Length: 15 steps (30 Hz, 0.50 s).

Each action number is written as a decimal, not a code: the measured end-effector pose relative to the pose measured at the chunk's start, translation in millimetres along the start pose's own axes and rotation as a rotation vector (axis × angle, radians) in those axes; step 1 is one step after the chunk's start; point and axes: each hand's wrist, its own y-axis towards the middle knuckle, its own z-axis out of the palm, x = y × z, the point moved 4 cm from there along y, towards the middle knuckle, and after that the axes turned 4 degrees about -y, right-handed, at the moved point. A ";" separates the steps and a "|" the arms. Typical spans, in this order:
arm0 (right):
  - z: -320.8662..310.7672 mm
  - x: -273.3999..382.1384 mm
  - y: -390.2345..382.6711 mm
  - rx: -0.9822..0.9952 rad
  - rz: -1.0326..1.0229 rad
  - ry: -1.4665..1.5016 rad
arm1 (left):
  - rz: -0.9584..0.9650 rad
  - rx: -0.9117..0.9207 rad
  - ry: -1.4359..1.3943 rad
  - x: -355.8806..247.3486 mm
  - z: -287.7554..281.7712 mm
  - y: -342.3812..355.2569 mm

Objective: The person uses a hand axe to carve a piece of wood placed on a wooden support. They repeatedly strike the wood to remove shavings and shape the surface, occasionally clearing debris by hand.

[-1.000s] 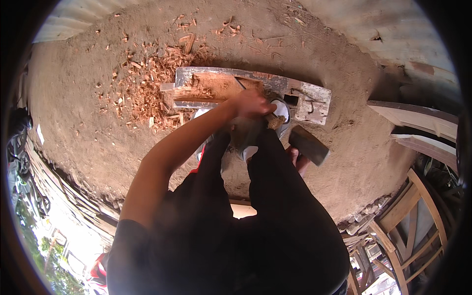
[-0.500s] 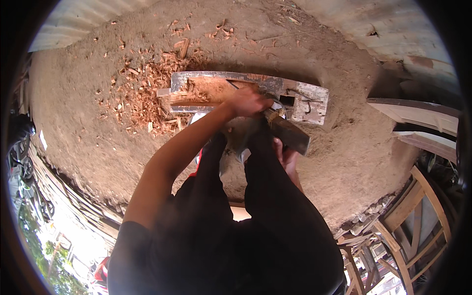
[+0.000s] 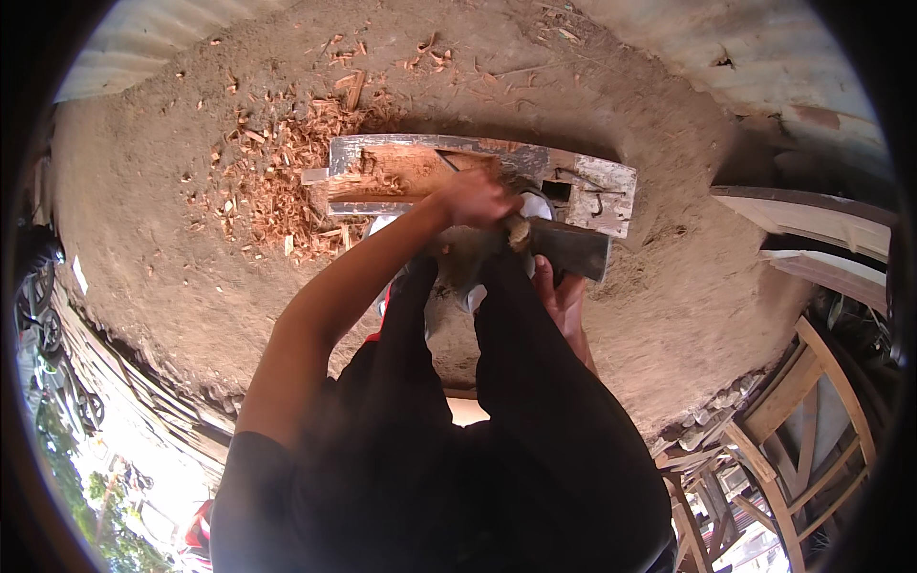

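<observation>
My left hand [image 3: 478,199] is curled closed, somewhat blurred, above a long hollowed wooden piece [image 3: 501,148]. A thin dark rod [image 3: 449,162] sticks out of that hand toward the hollow; its other end is hidden. Close to the left fingers is the rough tan end of a dark, flat-sided block [image 3: 570,250]. My right hand [image 3: 564,296] grips this block from its near side, thumb up against it. The wooden piece lies crosswise before my feet, orange-brown shavings [image 3: 387,180] in its hollow and a whitish, worn right end.
Loose shavings [image 3: 277,196] are heaped on the dirt floor [image 3: 659,325] left of the wooden piece. Curved wooden parts [image 3: 812,222] stand at the right, with a wooden frame [image 3: 812,420] nearer. Corrugated sheets [image 3: 755,48] border the far side.
The dark block has swung level, its right end rising beside the wooden piece. My right hand moved up slightly with it. My left hand stays near the same spot, a little to the left.
</observation>
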 end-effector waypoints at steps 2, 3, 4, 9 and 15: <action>-3.5 5.1 17.2 0.214 -0.115 -0.282 | -0.030 -0.004 0.083 1.6 3.0 -7.7; -10.4 8.0 10.7 0.204 0.153 -0.161 | -0.059 0.007 0.061 6.3 1.6 -6.2; -12.2 4.1 4.9 0.137 0.158 -0.080 | -0.075 0.022 0.025 4.2 -4.9 1.9; 6.5 4.5 12.4 0.046 0.061 -0.156 | -0.162 0.078 0.005 2.9 -13.0 10.7; -12.5 8.0 11.5 0.081 0.223 -0.050 | -0.179 0.000 -0.056 8.3 -35.9 0.5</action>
